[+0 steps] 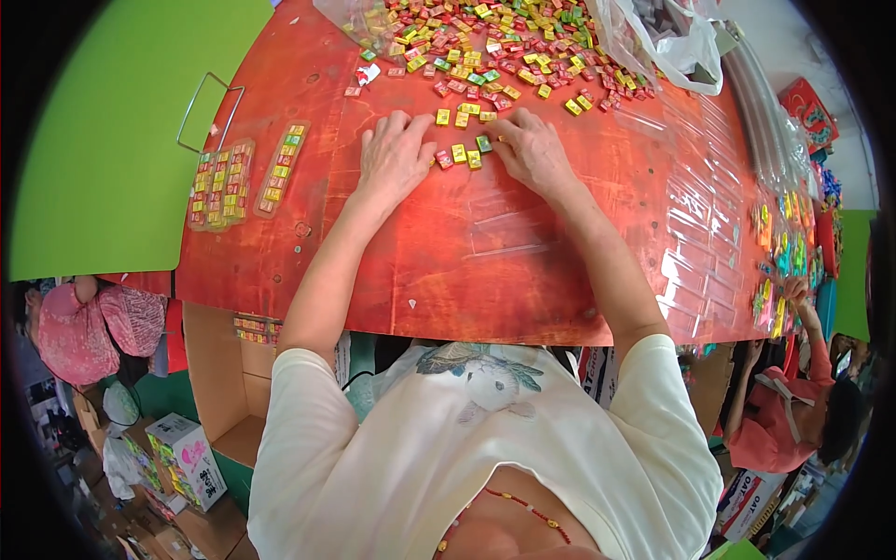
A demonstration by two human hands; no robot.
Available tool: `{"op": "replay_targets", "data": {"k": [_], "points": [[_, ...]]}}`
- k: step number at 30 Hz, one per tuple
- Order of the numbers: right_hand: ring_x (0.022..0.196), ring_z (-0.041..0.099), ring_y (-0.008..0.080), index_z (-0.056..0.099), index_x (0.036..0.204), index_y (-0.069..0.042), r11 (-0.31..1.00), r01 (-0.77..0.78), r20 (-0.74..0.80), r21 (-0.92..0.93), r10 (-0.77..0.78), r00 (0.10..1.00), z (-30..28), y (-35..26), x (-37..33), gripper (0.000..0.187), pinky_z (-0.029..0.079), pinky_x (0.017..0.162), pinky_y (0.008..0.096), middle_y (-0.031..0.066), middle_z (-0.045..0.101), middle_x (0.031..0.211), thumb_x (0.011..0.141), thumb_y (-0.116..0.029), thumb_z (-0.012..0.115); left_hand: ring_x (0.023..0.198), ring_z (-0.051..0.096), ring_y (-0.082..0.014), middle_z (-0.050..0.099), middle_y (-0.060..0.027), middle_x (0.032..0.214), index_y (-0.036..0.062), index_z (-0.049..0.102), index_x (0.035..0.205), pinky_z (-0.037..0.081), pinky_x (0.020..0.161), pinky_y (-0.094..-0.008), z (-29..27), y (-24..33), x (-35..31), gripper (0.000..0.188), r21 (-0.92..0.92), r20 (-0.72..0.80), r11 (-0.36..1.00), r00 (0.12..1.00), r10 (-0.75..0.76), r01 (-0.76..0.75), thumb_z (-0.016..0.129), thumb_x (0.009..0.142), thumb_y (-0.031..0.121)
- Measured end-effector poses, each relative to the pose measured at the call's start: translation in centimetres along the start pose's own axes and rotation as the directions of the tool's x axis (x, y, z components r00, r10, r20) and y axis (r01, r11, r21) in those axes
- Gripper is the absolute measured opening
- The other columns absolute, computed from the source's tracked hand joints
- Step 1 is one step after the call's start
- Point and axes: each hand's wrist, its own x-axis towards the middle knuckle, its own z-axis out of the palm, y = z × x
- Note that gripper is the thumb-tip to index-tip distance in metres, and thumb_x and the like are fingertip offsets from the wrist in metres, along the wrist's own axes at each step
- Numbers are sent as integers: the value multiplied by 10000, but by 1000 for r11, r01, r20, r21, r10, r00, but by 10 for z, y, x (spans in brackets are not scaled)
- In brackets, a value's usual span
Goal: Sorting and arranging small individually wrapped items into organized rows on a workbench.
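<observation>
- Red tabletop (420, 252) spread beneath both hands; clock directions ran from the midpoint between them.
- Left hand (397, 154) lay palm down, fingers bent, thumb beside small printed blocks (458, 153); whether it gripped one, I could not tell.
- Right hand (532, 149) curled opposite, fingertips close to a green block (483, 144); its grip was unclear too.
- Loose red, yellow and green blocks sat between the hands.
- Five o'clock: a clear plastic tray (513, 224).
- Nine o'clock: block-filled trays (222, 184).
- Twelve o'clock: a large block pile (485, 47).
- Two o'clock: a white plastic bag (695, 56).
- Four o'clock: more clear trays (700, 233).
</observation>
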Motion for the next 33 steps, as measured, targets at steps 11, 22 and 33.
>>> {"op": "replay_targets", "data": {"k": [11,22,33], "points": [[929,584,261,685,1082,-131,992,92,40,-84,-89,995,-4,-5,-18,214,427,766,407,63,574,935,870,-159,671,1053,523,-289,566,-122,1093,131,635,1180,386,847,-453,3,42,-10,482,100,71,987,990,119,-126,708,815,437],[965,604,301,666,1107,-126,995,-87,46,-37,89,995,-10,9,-24,254,437,812,444,95,605,965,861,-189,664,1009,516,-278,554,-88,1034,149,647,1024,393,790,-447,25,37,-9,241,100,-10,990,994,105,-103,700,836,290],[903,609,271,625,944,-125,970,-95,-75,-224,80,994,4,24,-10,125,429,776,422,73,590,916,858,-209,662,1002,507,-279,531,-82,1026,140,643,1026,387,789,-449,31,38,-14,241,72,-80,992,991,110,-105,687,836,281]]}}
